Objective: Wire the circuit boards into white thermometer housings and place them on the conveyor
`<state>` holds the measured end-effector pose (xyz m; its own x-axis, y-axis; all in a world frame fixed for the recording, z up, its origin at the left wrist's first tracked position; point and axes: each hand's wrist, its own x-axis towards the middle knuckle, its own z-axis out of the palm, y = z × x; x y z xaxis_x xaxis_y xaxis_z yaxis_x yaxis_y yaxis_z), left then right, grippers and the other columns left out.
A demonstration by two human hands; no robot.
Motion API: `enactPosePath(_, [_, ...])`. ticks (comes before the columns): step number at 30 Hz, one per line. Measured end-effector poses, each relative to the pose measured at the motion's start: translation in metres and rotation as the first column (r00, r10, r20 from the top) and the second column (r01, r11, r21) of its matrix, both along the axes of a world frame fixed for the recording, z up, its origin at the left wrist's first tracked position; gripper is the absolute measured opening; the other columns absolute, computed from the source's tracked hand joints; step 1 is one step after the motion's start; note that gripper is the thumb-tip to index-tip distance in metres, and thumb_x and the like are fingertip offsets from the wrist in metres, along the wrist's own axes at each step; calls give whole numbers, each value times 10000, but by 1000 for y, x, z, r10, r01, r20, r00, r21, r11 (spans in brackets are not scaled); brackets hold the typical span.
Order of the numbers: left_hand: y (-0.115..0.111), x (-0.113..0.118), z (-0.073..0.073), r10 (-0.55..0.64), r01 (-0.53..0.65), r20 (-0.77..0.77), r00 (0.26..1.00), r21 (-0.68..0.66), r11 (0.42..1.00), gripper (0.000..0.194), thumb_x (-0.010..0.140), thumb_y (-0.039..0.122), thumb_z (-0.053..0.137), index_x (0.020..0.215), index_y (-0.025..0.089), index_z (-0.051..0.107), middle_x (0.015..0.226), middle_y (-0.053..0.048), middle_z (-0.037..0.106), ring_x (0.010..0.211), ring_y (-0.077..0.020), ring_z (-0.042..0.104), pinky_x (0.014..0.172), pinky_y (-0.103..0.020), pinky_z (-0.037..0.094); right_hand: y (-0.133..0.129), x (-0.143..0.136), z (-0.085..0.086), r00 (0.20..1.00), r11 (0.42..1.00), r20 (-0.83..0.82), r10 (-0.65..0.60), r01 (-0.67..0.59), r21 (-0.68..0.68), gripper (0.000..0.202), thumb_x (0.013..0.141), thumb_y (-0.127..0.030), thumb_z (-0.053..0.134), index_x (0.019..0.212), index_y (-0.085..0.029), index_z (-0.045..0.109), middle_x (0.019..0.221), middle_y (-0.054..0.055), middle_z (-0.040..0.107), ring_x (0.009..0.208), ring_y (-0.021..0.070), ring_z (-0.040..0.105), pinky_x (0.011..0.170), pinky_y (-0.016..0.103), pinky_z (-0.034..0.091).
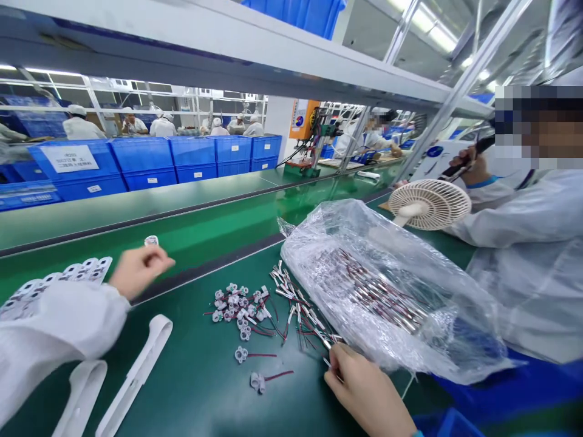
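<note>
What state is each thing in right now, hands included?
Left hand: fingers curled; grip unclear.
Right hand: fingers closed on a wired metal part.
Loose wired metal parts: heaped beside the bag.
Clear plastic bag: crumpled, wired metal parts inside.
Gray wired pieces: mostly clustered, two set apart.
White elongated shells: lying on the table, apart.
Electric fan: can't tell whether it's running.
Labeled blue bins: stacked two high.

Left of the clear plastic bag [439, 273], round grey plastic parts [257, 383] are showing dark red wires [279, 376]; the flat table [195, 376] is looking dark green.
</note>
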<state>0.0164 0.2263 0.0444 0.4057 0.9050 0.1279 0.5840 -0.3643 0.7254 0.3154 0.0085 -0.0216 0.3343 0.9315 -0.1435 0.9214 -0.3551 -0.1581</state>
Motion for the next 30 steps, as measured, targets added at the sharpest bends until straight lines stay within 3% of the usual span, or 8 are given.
enactPosePath(3, [-60, 45, -13, -467, 479, -175, 867, 34, 877, 33, 635, 183, 593, 666, 193, 599, 703, 11, 593, 666, -146, 524, 620, -238, 388, 4, -5, 10, 992, 998, -122, 32, -25, 53, 123, 679, -132, 348, 584, -207, 326, 610, 13, 475, 572, 168, 460, 538, 278, 293])
enactPosePath(5, [-96, 69, -30, -606, 638, -271, 748, 42, 769, 173, 664, 140, 549, 806, 215, 611, 881, -30, 603, 781, -185, 522, 635, -254, 394, 6, -11, 21, 942, 995, -330, 61, -33, 91, 114, 670, -139, 355, 584, -207, 325, 554, -20, 420, 559, 151, 438, 537, 265, 303])
enactPosePath(10, [-129, 96, -65, -677, 743, -395, 621, 23, 669, 194, 750, 82, 451, 772, 166, 624, 875, -106, 610, 813, -241, 514, 620, -306, 406, 3, -30, 51, 539, 996, -837, 92, -32, 89, 111, 719, -258, 397, 630, -195, 375, 537, -56, 384, 486, 95, 364, 486, 219, 312])
enactPosePath(15, [-129, 88, -62, -652, 688, -318, 688, 0, 726, 127, 654, 79, 558, 590, 172, 617, 728, -76, 632, 712, -214, 551, 646, -294, 402, -9, -41, 55, 305, 984, -947, 103, 109, 142, 192, 748, -338, 445, 654, -175, 406, 513, -61, 386, 491, 89, 364, 495, 225, 315])
enactPosePath(19, [-147, 64, -27, -529, 529, -143, 836, -45, 848, 156, 734, 206, 503, 790, 147, 636, 724, -77, 656, 659, -184, 579, 575, -242, 413, -26, -53, 49, 168, 959, -975, 149, 216, 183, 281, 771, -413, 459, 867, -150, 442, 537, -65, 421, 434, 59, 322, 445, 207, 252])
enactPosePath(22, [-170, 41, 3, -242, 304, 216, 946, -329, 894, 240, 767, 276, 459, 854, 121, 620, 767, -86, 667, 662, -166, 576, 491, -205, 377, -33, -79, 45, 45, 964, -983, 176, 196, 181, 344, 727, -480, 521, 821, -156, 456, 483, -98, 307, 406, 36, 219, 404, 183, 171])
enactPosePath(27, [-207, 8, 27, 327, 174, 529, 783, -692, 701, 117, 601, 219, 646, 677, 139, 685, 687, -43, 647, 552, -91, 451, 505, -182, 336, -25, -150, 36, -301, 986, -941, 158, -10, 168, 400, 674, -569, 523, 696, -184, 417, 404, -132, 207, 340, 15, 113, 351, 163, 101])
enactPosePath(30, [-221, -8, 29, 487, 144, 570, 662, -734, 663, 178, 503, 263, 731, 618, 133, 696, 576, -16, 602, 534, -81, 446, 513, -170, 355, -24, -185, 31, -295, 974, -932, 211, -19, 226, 420, 690, -589, 481, 619, -178, 432, 373, -115, 234, 329, 21, 151, 354, 173, 137])
